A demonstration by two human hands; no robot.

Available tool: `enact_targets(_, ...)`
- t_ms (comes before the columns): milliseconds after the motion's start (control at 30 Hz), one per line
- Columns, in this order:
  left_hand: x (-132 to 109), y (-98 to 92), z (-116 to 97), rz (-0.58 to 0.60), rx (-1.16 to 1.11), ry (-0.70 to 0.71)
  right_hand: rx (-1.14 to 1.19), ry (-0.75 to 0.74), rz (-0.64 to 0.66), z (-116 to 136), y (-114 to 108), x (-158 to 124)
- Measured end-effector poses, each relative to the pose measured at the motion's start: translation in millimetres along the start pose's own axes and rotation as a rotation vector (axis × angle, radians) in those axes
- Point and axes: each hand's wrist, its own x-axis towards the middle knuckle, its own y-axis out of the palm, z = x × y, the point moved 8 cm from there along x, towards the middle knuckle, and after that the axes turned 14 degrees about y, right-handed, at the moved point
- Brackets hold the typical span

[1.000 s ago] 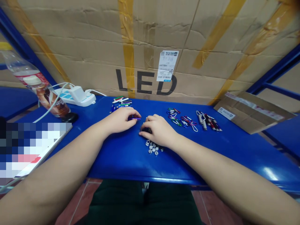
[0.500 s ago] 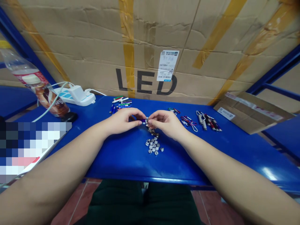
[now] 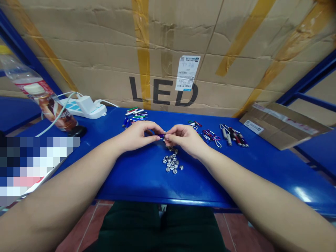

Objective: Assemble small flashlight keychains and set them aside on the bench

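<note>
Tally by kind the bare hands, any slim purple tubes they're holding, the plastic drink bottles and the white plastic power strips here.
Bare left hand and right hand: 2
Slim purple tube: 1
Plastic drink bottles, yellow-capped bottle and white-capped bottle: 2
White plastic power strip: 1
Total: 6

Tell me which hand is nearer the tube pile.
Left. The left hand is just in front of the tube pile; the right hand is farther off to the right, beyond the left hand.

Room left of obstructing discs (image 3: 172, 163)
</note>
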Motion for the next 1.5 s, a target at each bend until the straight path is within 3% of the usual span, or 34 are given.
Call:
enact_targets(133,-1,1.1,2,-0.015,-0.064,-0.011,-0.115,-0.062,-0.021,4,-1,-3)
enact_targets(233,-1,1.3,3,-0.03,-0.091,-0.02,-0.425,-0.312,-0.118,24,-1,-16)
enact_targets(333,-1,1.1,3,-0.036,-0.105,-0.023,-0.778,-0.615,-0.166,42,13,-37)
enact_targets(433,0,-0.5,-2,-0.031,-0.066,0.02,-0.961,-0.7,-0.161,43,23,-44)
enact_targets(567,1,-3.4,-10,-0.04,-0.011,0.102,-0.953,-0.649,-0.155,39,21,-40)
enact_targets(733,1,-3.9,-7,-0.095,-0.171,0.066,-0.899,-0.692,-0.092,37,23,-43)
enact_targets(933,0,-9.7,-5,-0.138,-0.164,0.079,-0.857,-0.84,-0.206,55,14,-58)
enact_targets(1233,1,-12.3,-16,-0.065,-0.021,0.156,-0.866,-0.801,-0.347,68,-10,-63)
enact_targets(1333,0,-11.3,-10,-0.082,-0.084,0.068,-0.973,-0.682,-0.379,67,-19,-56)
enact_targets(1500,-2,-6.2,-1,-0.058,-0.119,-0.035,-1.336,-0.394,-0.312,48,-38,-37)
